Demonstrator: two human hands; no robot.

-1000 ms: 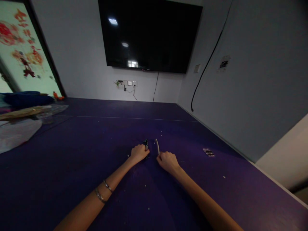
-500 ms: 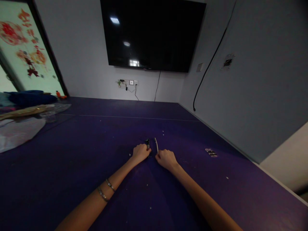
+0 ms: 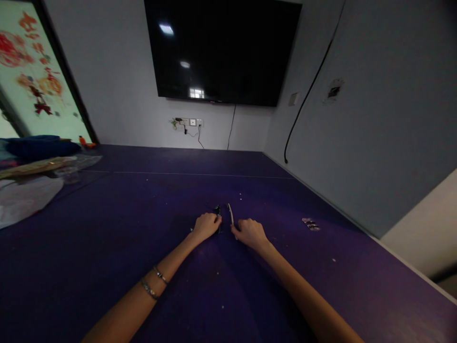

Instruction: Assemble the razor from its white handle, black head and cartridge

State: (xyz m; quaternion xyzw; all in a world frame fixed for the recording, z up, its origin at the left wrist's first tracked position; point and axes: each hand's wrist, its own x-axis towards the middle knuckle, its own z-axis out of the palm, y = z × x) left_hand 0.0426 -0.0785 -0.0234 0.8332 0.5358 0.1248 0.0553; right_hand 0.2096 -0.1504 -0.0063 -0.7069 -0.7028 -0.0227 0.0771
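My left hand (image 3: 206, 226) is closed low over the purple surface (image 3: 167, 305), gripping a small dark piece (image 3: 217, 209) with a shiny edge. Most of that piece is hidden behind the fingers, so its kind does not show. Just to the right, my right hand (image 3: 252, 233) pinches a slim white stick (image 3: 230, 214) between thumb and fingers. The stick is upright in the picture and tilts slightly left at its far end. A narrow gap separates the two held things.
A small clear packet with dark items (image 3: 311, 224) lies to the right. White crumbs are scattered about. At far left are a white plastic bag (image 3: 28, 202) and dark blue cloth (image 3: 43, 146). A black cable (image 3: 307, 105) hangs along the right wall; a television (image 3: 224, 52) is ahead.
My right thumb and fingers have shifted slightly on the white stick, and its lower end now shows beneath them. Both hands stay close together; the view has moved slightly.
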